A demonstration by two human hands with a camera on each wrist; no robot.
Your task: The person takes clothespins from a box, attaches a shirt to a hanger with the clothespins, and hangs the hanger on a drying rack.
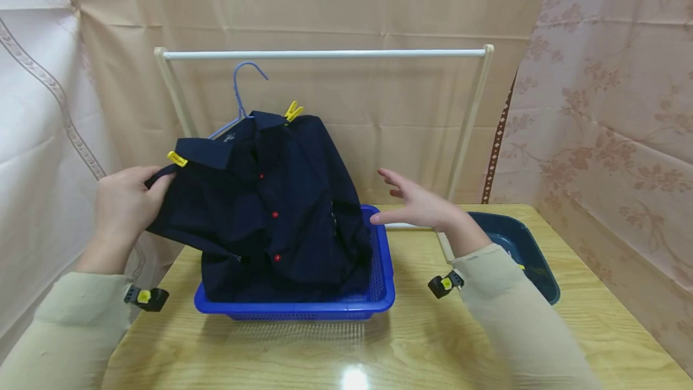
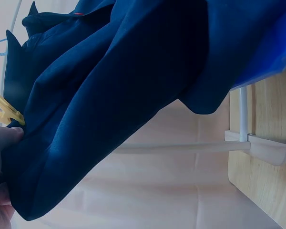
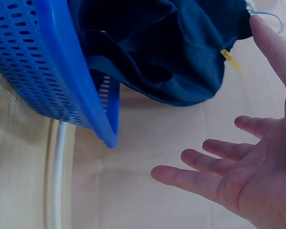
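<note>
A dark navy jacket with red buttons hangs on a blue wire hanger, its lower part in the blue basket. My left hand pinches the shoulder or sleeve edge beside a yellow clip; the left wrist view shows the fingers on the fabric by that clip. A second yellow clip sits at the other shoulder. My right hand is held in the air right of the jacket, fingers spread and touching nothing; the right wrist view shows its palm.
Behind the basket stands a rack with a white bar; the hanger's hook is below the bar and off it. At the right of the wooden table lies a dark green tray with small yellow items, partly hidden by my right forearm.
</note>
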